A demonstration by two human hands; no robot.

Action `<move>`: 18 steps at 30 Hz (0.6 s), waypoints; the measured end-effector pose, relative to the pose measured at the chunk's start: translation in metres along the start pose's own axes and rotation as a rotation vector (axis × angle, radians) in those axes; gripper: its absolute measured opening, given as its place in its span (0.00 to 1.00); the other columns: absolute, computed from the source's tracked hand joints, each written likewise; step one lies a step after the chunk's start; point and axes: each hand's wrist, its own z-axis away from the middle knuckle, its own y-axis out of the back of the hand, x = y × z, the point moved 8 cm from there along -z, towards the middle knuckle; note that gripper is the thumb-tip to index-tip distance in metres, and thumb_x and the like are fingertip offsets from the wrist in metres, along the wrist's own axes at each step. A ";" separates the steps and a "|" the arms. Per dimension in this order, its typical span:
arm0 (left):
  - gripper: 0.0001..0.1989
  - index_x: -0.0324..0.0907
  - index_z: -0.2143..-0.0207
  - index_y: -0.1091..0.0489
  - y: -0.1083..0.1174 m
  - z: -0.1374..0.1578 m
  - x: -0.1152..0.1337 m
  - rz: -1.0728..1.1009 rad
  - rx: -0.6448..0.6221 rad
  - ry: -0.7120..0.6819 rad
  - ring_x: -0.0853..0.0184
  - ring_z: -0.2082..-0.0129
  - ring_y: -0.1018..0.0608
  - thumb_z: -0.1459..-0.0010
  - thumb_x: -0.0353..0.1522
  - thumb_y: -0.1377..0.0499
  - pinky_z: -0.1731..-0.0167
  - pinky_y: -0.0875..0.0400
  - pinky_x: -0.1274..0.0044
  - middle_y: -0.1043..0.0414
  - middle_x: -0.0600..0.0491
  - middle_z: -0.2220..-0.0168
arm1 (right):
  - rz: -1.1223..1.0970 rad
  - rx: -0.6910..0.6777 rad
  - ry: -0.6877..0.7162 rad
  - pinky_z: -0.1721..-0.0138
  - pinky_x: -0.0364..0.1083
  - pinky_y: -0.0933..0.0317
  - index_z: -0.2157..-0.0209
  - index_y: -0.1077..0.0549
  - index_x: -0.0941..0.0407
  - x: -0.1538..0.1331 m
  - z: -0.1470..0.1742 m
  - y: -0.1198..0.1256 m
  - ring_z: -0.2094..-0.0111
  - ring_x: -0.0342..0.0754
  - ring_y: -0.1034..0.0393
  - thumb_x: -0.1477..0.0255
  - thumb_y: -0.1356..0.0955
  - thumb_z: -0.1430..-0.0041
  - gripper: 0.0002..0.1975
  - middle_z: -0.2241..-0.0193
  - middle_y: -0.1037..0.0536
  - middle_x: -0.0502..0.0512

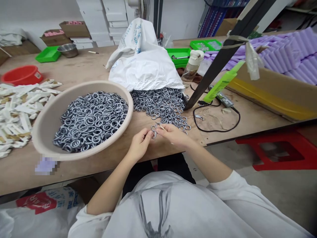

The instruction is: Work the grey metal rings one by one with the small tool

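My left hand [140,142] is closed in a pinch at the table's front edge, its fingertips on small grey rings [154,134]. Beside it my right hand [174,135] is closed too, with a thin pale stick [162,127] showing at its fingers. The two hands' fingertips almost meet around the rings. Just beyond them, a loose heap of grey rings [170,110] spills from the mouth of a white woven sack [148,71]. To the left stands a large beige basin [128,109] full of similar rings [91,120].
White strips [22,112] lie piled at the left by a red basin [22,75]. A dark slanted post [213,66] rises right of the heap, near a black cable [218,131] and a lime-green bottle [220,86]. A carton [274,96] holds purple rolls [289,54].
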 end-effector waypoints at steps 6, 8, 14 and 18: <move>0.24 0.41 0.72 0.35 -0.035 0.006 -0.003 0.427 -0.052 0.152 0.74 0.81 0.42 0.42 0.53 0.42 0.81 0.48 0.81 0.40 0.58 0.81 | -0.054 0.263 0.168 0.66 0.45 0.34 0.66 0.28 0.55 -0.009 0.009 -0.004 0.70 0.45 0.29 0.57 0.28 0.43 0.16 0.72 0.27 0.49; 0.25 0.40 0.73 0.35 -0.040 0.008 0.000 0.491 -0.046 0.162 0.75 0.83 0.43 0.44 0.54 0.41 0.83 0.50 0.81 0.40 0.58 0.81 | -0.170 0.252 0.130 0.75 0.44 0.37 0.70 0.31 0.55 -0.006 0.006 -0.008 0.78 0.43 0.32 0.53 0.29 0.43 0.19 0.78 0.30 0.46; 0.22 0.40 0.70 0.34 -0.032 0.007 -0.003 0.683 0.101 0.243 0.77 0.84 0.45 0.46 0.50 0.37 0.85 0.52 0.83 0.43 0.61 0.82 | -0.290 0.226 0.171 0.71 0.45 0.35 0.63 0.25 0.55 -0.009 -0.001 -0.009 0.74 0.44 0.30 0.51 0.26 0.49 0.23 0.74 0.26 0.48; 0.19 0.40 0.65 0.31 -0.029 0.007 -0.007 0.632 0.128 0.234 0.76 0.83 0.44 0.45 0.47 0.37 0.85 0.52 0.83 0.42 0.60 0.82 | -0.196 0.263 0.235 0.63 0.47 0.33 0.60 0.22 0.54 -0.010 0.002 -0.004 0.70 0.45 0.29 0.55 0.26 0.47 0.19 0.69 0.26 0.50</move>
